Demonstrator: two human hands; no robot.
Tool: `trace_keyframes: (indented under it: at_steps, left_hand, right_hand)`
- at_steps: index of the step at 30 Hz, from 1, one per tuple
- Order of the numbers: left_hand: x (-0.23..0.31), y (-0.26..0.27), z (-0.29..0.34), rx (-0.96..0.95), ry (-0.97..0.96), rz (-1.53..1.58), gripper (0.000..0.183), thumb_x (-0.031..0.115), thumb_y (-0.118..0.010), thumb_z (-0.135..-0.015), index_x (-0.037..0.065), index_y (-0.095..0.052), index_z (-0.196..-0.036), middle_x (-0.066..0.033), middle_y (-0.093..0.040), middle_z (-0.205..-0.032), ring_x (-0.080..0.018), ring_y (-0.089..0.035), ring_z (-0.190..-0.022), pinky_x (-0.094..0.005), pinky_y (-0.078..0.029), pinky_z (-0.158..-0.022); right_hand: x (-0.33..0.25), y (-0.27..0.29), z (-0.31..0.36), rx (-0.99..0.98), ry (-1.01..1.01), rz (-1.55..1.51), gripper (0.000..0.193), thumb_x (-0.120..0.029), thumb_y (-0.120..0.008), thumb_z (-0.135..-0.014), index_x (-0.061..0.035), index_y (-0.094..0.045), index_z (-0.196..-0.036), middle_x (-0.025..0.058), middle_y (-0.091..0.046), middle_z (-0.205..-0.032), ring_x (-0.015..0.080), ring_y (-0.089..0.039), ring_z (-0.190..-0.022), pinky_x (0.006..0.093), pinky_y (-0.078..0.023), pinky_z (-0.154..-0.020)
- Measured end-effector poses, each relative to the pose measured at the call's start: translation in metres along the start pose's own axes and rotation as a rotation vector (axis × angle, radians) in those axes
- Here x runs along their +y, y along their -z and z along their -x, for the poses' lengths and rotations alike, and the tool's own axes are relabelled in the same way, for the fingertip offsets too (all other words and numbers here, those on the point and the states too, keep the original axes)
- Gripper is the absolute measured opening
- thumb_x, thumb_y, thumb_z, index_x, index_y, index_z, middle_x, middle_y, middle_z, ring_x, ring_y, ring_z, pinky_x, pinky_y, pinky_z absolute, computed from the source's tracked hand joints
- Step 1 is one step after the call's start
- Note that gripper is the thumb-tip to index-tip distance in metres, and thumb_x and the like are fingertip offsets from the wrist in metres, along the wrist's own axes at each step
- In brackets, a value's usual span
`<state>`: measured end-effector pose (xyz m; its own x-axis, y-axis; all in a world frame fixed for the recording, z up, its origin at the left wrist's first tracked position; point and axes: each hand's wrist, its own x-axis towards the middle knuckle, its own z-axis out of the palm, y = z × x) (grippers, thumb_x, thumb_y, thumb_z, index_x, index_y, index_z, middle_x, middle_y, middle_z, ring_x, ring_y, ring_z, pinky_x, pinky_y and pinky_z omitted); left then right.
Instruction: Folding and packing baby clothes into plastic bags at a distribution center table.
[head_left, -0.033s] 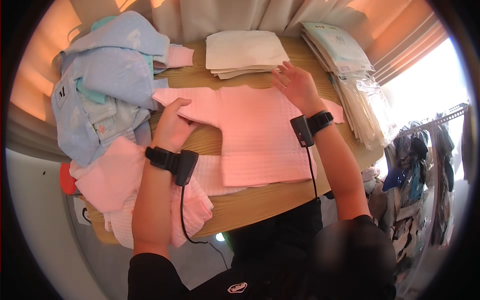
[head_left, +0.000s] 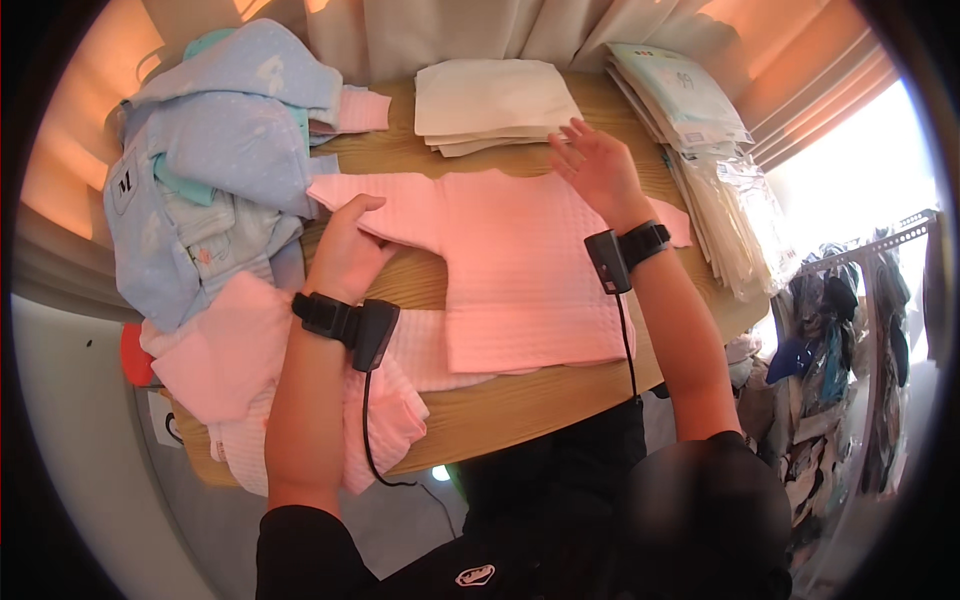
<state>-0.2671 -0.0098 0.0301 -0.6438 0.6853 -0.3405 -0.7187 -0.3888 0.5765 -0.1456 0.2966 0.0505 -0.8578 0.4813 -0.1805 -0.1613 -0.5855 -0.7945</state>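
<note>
Your left hand point(head_left: 349, 250) extended to the left sleeve of the pink top point(head_left: 530, 270), thumb uppermost, its hold impossible to tell with fingers partly hidden, your right hand point(head_left: 605, 178) by the far right shoulder, fingers spread apart, the top laid flat across the wooden table point(head_left: 520, 407)

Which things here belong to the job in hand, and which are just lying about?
Apparently in use:
Pink top, spread on the wooden table
Left hand, at its sleeve
Right hand, open near its shoulder

Seemingly just lying about:
Blue clothes, heaped at left
Pink clothes, front left
Pale sheets, stacked behind the top
Plastic packets, piled at back right
</note>
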Motion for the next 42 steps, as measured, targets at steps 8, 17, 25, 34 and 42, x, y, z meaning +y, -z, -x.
trace_keyframes:
  at_steps: [8,17,25,34,42]
  left_hand:
    - [0.001,-0.001,-0.009,-0.008,0.073,0.022,0.033,0.003,-0.056,-0.083,0.000,-0.051,-0.115,-0.0115,-0.057,-0.117,-0.0260,-0.053,-0.113,-0.0438,-0.041,-0.101]
    - [0.008,0.008,0.003,-0.098,-0.070,-0.250,0.037,-0.014,-0.046,-0.079,-0.004,-0.053,-0.115,-0.0122,-0.057,-0.116,-0.0276,-0.054,-0.113,-0.0444,-0.044,-0.100]
    - [-0.001,0.001,-0.037,0.031,-0.128,-0.354,0.025,0.019,-0.052,-0.098,0.008,-0.052,-0.120,-0.0053,-0.059,-0.119,-0.0197,-0.058,-0.109,-0.0388,-0.052,-0.088]
    - [-0.010,-0.012,-0.040,-0.032,-0.075,-0.370,0.033,0.021,-0.054,-0.097,0.007,-0.050,-0.127,-0.0063,-0.058,-0.120,-0.0182,-0.058,-0.107,-0.0359,-0.050,-0.088]
    - [-0.034,-0.037,-0.035,-0.080,-0.224,-1.084,0.061,0.027,-0.081,-0.075,-0.001,-0.049,-0.119,-0.0106,-0.059,-0.114,-0.0175,-0.061,-0.097,-0.0311,-0.051,-0.081]
  right_hand:
    - [-0.006,-0.005,-0.028,-0.181,-0.031,0.209,0.047,-0.020,-0.051,-0.095,-0.0011,-0.040,-0.137,0.0079,-0.046,-0.131,0.0267,-0.047,-0.120,0.0399,-0.041,-0.099]
    - [0.015,0.005,0.135,-0.314,0.047,-0.060,0.065,-0.018,-0.056,-0.088,0.0003,-0.030,-0.145,0.0114,-0.040,-0.142,0.0252,-0.047,-0.122,0.0406,-0.040,-0.100]
    - [0.035,0.046,0.201,-0.010,-0.099,0.429,0.055,0.001,-0.052,-0.089,0.0013,-0.036,-0.142,0.0113,-0.065,-0.099,0.0140,-0.061,-0.092,0.0263,-0.050,-0.083]
    - [0.049,0.034,0.196,0.212,-0.004,0.497,0.042,-0.004,-0.050,-0.093,0.0029,-0.044,-0.134,0.0100,-0.065,-0.084,0.0133,-0.064,-0.074,0.0241,-0.053,-0.064]
    - [0.046,0.034,0.191,0.236,-0.021,0.513,0.037,-0.003,-0.046,-0.093,0.0003,-0.047,-0.130,0.0069,-0.062,-0.078,0.0118,-0.061,-0.065,0.0228,-0.053,-0.060]
